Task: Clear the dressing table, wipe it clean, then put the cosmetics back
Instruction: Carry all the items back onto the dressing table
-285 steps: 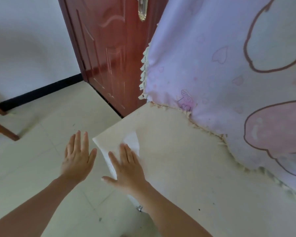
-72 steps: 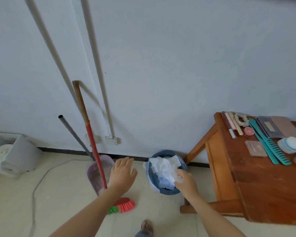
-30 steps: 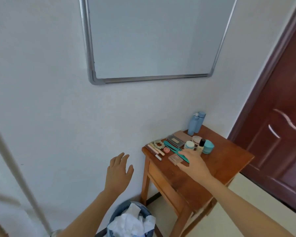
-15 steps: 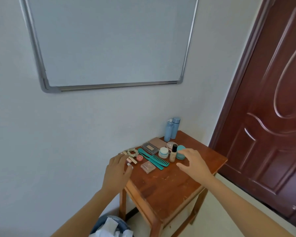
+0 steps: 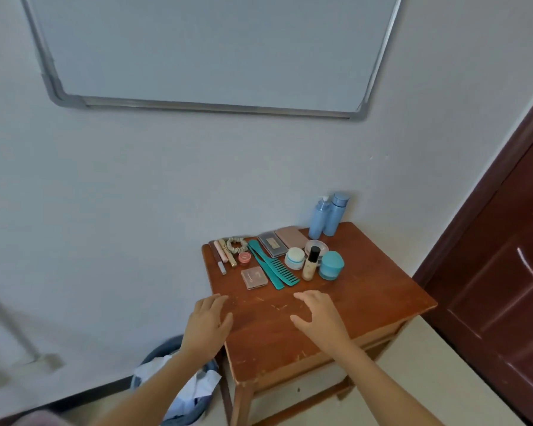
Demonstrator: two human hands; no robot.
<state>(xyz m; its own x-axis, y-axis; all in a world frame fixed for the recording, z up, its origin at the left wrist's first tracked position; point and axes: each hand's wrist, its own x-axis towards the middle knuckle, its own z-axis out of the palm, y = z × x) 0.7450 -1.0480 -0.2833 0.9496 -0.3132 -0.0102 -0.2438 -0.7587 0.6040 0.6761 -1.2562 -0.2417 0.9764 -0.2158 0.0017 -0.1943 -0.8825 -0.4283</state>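
Note:
A small wooden table (image 5: 366, 305) stands against the wall with cosmetics at its back half. There are two blue bottles (image 5: 326, 215), two flat palettes (image 5: 282, 239), a teal jar (image 5: 331, 265), a white jar (image 5: 295, 258), a small foundation bottle (image 5: 310, 264), two teal combs (image 5: 273, 267), a pink compact (image 5: 254, 278), thin tubes (image 5: 222, 255) and a scrunchie (image 5: 237, 244). My left hand (image 5: 208, 324) hovers over the table's front left edge, fingers relaxed, holding nothing. My right hand (image 5: 319, 315) hovers over the bare front, fingers spread, empty.
A blue bin (image 5: 179, 392) full of crumpled white tissue sits on the floor left of the table. A whiteboard (image 5: 210, 47) hangs on the wall above. A dark red door (image 5: 511, 287) stands to the right.
I dropped the tissue in the bin and turned to the wooden table. Over the last half second the view came closer and both empty hands moved over the table's front.

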